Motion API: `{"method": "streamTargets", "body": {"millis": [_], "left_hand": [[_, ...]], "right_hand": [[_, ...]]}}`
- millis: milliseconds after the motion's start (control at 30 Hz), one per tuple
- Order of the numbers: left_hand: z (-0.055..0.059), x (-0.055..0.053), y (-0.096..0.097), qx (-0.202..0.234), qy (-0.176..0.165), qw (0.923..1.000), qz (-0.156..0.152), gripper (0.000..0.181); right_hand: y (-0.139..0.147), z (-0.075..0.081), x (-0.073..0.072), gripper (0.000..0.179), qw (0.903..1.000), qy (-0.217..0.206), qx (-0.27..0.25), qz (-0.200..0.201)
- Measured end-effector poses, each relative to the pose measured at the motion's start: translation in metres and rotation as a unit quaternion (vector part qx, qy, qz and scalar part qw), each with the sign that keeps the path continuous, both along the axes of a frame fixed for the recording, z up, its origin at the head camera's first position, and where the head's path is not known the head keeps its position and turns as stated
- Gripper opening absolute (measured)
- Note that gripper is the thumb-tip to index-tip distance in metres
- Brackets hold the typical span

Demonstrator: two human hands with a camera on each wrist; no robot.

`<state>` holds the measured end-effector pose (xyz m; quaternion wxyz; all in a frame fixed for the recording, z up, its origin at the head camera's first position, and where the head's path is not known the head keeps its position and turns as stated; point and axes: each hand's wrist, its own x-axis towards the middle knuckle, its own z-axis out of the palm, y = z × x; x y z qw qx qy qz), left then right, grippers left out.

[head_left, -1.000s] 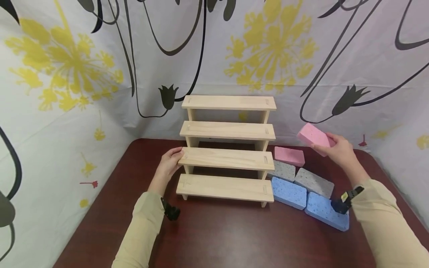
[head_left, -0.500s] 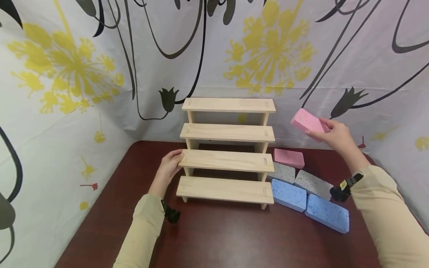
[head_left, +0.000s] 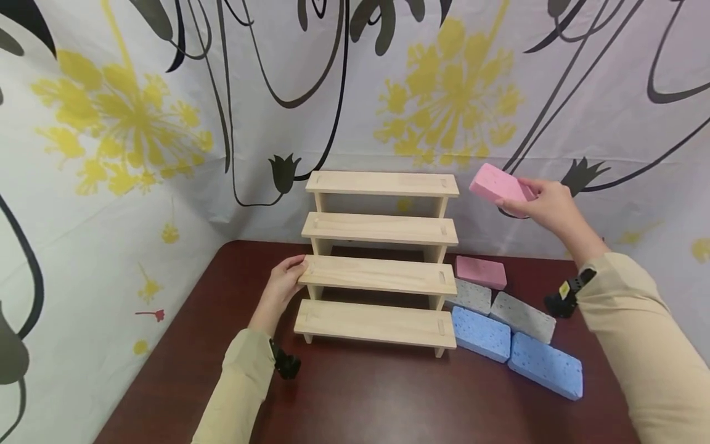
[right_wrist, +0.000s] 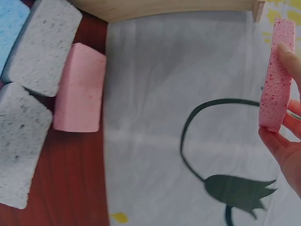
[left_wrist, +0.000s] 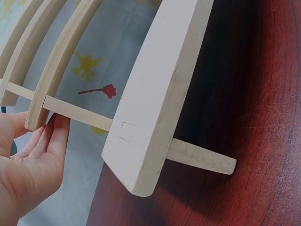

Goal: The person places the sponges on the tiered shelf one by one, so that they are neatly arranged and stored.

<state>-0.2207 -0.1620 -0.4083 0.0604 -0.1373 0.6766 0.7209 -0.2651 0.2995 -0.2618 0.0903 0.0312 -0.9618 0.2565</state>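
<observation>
Pink porous rect. sponge (head_left: 499,184) in R hand (head_left: 556,209).

The left sleeve (head_left: 240,381) and right sleeve (head_left: 635,339) are plain beige cloth, loose and lightly creased. The left wrist camera (head_left: 286,365) is small and black; the right wrist camera (head_left: 562,304), also black, has a yellow patch (head_left: 564,290).

Pink sponge (head_left: 500,184), pale tan rack (head_left: 379,272), dark-red table (head_left: 377,398), yellow-flowered white cloth (head_left: 368,132)
</observation>
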Motion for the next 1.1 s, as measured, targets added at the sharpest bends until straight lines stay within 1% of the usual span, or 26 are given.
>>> {"method": "streamTargets", "body": {"millis": [300, 567, 733, 933, 1100], "left_hand": [[-0.001, 0.001, -0.001, 0.0, 0.001, 1.0, 0.004, 0.041], [0.0, 0.001, 0.0, 0.003, 0.007, 1.0, 0.002, 0.04], [0.0, 0.003, 0.001, 0.001, 0.009, 0.9999, 0.007, 0.04], [-0.002, 0.002, 0.002, 0.008, 0.013, 0.9997, 0.018, 0.039], [-0.003, 0.003, 0.002, 0.006, 0.013, 0.9996, 0.023, 0.038]], "right_hand": [[-0.024, 0.024, -0.011, 0.082, 0.9992, 0.011, 0.028, 0.025], [-0.043, 0.038, -0.017, 0.079, 0.9978, 0.029, 0.023, 0.054], [-0.055, 0.043, -0.024, 0.075, 0.9954, 0.037, 0.035, 0.081], [-0.076, 0.049, -0.033, 0.071, 0.9922, 0.039, 0.037, 0.113], [-0.097, 0.048, -0.041, 0.067, 0.9877, 0.052, 0.045, 0.141]]}}
